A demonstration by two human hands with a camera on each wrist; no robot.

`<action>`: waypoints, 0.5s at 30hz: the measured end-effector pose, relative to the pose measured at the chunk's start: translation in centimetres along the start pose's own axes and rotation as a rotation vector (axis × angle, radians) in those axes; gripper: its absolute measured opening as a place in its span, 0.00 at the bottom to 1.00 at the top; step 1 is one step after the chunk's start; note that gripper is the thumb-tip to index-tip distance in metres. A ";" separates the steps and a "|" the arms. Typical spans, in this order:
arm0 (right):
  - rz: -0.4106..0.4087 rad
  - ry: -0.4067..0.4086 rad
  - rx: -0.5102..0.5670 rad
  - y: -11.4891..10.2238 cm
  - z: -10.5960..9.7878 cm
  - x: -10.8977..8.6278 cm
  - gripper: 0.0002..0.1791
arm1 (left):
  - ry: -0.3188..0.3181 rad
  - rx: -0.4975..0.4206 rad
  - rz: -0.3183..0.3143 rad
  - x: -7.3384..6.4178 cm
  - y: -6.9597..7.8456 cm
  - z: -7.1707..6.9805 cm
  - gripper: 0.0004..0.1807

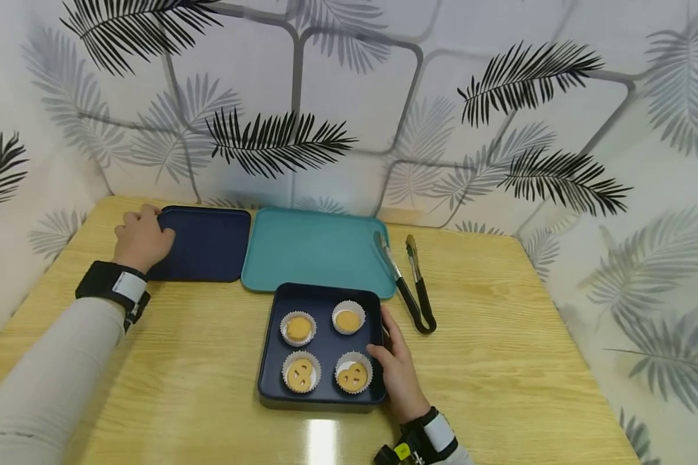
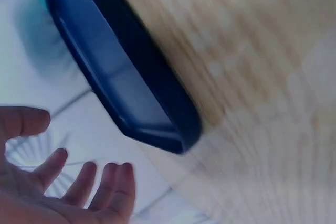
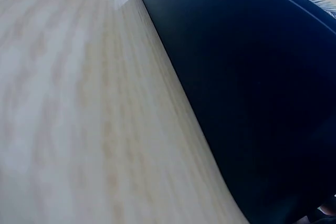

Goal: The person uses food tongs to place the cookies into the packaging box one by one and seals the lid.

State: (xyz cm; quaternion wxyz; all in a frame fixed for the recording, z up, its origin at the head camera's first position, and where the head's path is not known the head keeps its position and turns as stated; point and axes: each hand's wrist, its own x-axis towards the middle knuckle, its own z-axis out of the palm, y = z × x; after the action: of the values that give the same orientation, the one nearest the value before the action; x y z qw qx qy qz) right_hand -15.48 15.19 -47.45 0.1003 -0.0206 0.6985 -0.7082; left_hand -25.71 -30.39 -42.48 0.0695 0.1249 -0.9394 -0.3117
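My right hand (image 1: 398, 371) grips the right wall of a square dark baking pan (image 1: 326, 339), its thumb over the rim. Inside the pan stand several white paper baking cups, each holding a cookie (image 1: 298, 328). The pan's outer side (image 3: 252, 87) fills much of the right wrist view, where the hand barely shows. At the far left, my left hand (image 1: 142, 239) is beside the left edge of a shallow navy tray (image 1: 209, 245). Seen from the left wrist, its fingers are spread and loosely bent, apart from the tray's corner (image 2: 181, 135), with nothing in them.
A teal tray (image 1: 320, 248) lies right of the navy one, behind the pan. Metal tongs with black handles (image 1: 423, 303) lie with one arm over its right edge. A patterned wall (image 1: 349, 84) rises behind the wooden table (image 1: 500, 349).
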 end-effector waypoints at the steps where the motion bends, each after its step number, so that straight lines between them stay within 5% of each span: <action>1: 0.003 -0.002 -0.001 0.0 -0.1 0.0 0.41 | -0.029 0.041 -0.052 0.5 -0.5 0.1 0.32; 6: -0.010 -0.013 -0.001 0.2 -0.3 -0.2 0.41 | -0.121 0.168 -0.211 2.0 -1.9 1.5 0.37; 15: -0.030 -0.035 0.001 0.2 -0.4 -0.2 0.40 | -0.079 0.242 -0.306 3.6 -3.2 2.5 0.29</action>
State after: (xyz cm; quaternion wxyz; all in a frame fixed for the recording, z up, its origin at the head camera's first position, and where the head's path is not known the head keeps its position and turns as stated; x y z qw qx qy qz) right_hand -15.30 15.66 -47.59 0.1019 -0.0437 0.6960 -0.7094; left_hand -29.04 -32.46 -46.22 -0.0312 0.2615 -0.9419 -0.2084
